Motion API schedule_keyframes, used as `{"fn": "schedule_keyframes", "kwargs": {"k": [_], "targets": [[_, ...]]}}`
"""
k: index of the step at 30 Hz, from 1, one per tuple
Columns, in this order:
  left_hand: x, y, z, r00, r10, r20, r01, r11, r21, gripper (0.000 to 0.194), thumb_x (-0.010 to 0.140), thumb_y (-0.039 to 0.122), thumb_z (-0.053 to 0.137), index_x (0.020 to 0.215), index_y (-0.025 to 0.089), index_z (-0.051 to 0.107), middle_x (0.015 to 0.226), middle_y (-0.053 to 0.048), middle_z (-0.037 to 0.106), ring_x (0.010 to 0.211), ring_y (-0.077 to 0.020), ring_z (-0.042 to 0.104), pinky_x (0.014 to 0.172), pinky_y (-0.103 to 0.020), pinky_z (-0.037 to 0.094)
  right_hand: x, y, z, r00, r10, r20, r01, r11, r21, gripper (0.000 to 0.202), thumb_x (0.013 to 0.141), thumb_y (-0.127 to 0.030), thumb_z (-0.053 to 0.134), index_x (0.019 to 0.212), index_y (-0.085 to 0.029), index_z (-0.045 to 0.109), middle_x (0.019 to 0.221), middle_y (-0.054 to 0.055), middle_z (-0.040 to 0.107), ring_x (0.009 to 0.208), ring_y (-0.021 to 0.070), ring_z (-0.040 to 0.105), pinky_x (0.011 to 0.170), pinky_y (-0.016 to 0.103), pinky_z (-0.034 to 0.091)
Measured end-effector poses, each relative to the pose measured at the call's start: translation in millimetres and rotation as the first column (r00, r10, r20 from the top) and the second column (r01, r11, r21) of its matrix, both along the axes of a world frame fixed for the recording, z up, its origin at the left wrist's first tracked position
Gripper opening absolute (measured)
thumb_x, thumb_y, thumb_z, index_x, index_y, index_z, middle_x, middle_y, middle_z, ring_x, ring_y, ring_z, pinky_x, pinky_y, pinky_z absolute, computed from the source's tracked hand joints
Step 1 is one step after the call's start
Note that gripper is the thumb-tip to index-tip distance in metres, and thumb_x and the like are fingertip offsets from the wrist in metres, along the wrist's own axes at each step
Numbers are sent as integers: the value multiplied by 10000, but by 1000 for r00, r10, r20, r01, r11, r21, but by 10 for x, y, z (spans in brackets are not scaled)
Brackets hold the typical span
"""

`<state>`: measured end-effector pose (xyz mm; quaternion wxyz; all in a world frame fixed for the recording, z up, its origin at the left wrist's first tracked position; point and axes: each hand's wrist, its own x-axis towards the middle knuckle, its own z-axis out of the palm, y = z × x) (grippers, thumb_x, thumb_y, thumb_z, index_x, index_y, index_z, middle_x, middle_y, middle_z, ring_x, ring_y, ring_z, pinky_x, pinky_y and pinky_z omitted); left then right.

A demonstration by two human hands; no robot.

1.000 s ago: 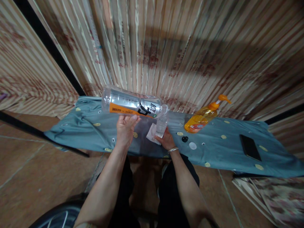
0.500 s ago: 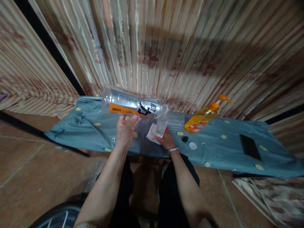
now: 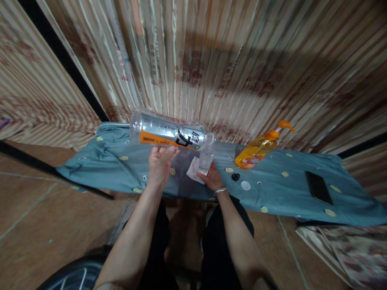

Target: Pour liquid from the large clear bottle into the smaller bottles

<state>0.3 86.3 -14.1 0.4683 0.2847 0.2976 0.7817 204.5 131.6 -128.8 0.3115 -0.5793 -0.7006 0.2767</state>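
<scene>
My left hand (image 3: 160,164) holds a large clear drink bottle (image 3: 165,131) with a silver and orange label, tipped on its side. The neck of this bottle points right and meets the mouth of a small clear bottle (image 3: 206,158). Around the small bottle, low down, are the fingers of my right hand (image 3: 212,177), which wears a bracelet. Clear liquid seems to stand in the small bottle. A folded white tissue (image 3: 194,170) lies beside it, partly by my right fingers. Right of that hand are a black cap (image 3: 235,177) and a white round lid (image 3: 245,185).
An orange pump bottle (image 3: 255,151) stands on the green cloth (image 3: 272,193), right of my hands. Farther right lies a black phone (image 3: 318,187). Striped curtain (image 3: 193,60) hangs directly behind the narrow table. Black poles (image 3: 65,60) frame the left side.
</scene>
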Motion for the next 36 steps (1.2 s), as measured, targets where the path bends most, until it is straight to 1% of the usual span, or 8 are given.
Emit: {"fn": "schedule_keyframes", "kwargs": {"k": [4,7,14,17,20,23,29,36], "targets": [[-10,10,-21,1000,-4,-4,4,1000,6,533,597,244,954,1017,246,625,795,44,668,768,-125,706,793,-263,584,2,4,-16,1000,-5,-4,5,1000,14,837,748,-303,791,1473,-168,395,1393,182,649,1231,326,682,1039,468,556],[-14,12,-24,1000,-6,-11,6,1000,9,536,600,253,954,1022,245,625,790,46,670,773,-128,707,799,-269,580,2,4,-17,1000,-6,-5,6,1000,16,838,745,-305,800,1473,-194,400,1373,162,664,1222,323,688,1026,458,563],[-10,15,-27,1000,-4,-3,4,1000,8,518,588,260,962,984,246,627,783,52,672,763,-121,706,790,-261,580,-2,-4,27,1000,11,2,-12,1000,10,795,752,-286,785,1452,-187,421,1396,164,649,1237,315,678,1064,474,542],[-12,21,-38,1000,0,-4,1,1000,10,542,592,259,961,1015,251,622,783,51,666,763,-123,709,787,-257,579,-1,-2,27,1000,14,-6,-14,1000,2,801,748,-289,784,1454,-190,420,1423,163,629,1257,317,666,1074,471,534],[-15,24,-44,1000,-3,-11,4,1000,8,574,598,261,957,1066,264,624,788,53,663,774,-129,711,803,-274,582,5,1,18,999,19,-26,-19,1000,-10,823,750,-293,786,1471,-198,402,1403,153,644,1248,316,671,1069,469,535],[-15,20,-40,1000,-4,-14,4,1000,4,561,598,259,957,1055,268,630,795,50,665,781,-133,712,815,-287,585,12,4,14,999,21,-35,-21,1000,-14,842,748,-293,791,1481,-203,388,1404,158,644,1251,324,668,1066,480,536],[-11,8,-14,1000,-5,-4,5,1000,-2,562,582,258,965,1047,274,651,784,53,676,768,-127,712,800,-278,589,7,1,14,1000,9,-12,-9,1000,-5,837,753,-294,788,1476,-185,381,1377,169,664,1216,326,690,1048,483,546],[-11,9,-13,1000,-9,13,9,1000,4,528,567,250,972,978,245,639,789,49,682,770,-119,713,791,-255,585,-9,-4,37,1000,6,22,-6,1000,-11,816,760,-296,776,1461,-143,388,1410,199,634,1254,327,670,1076,467,534]]}}
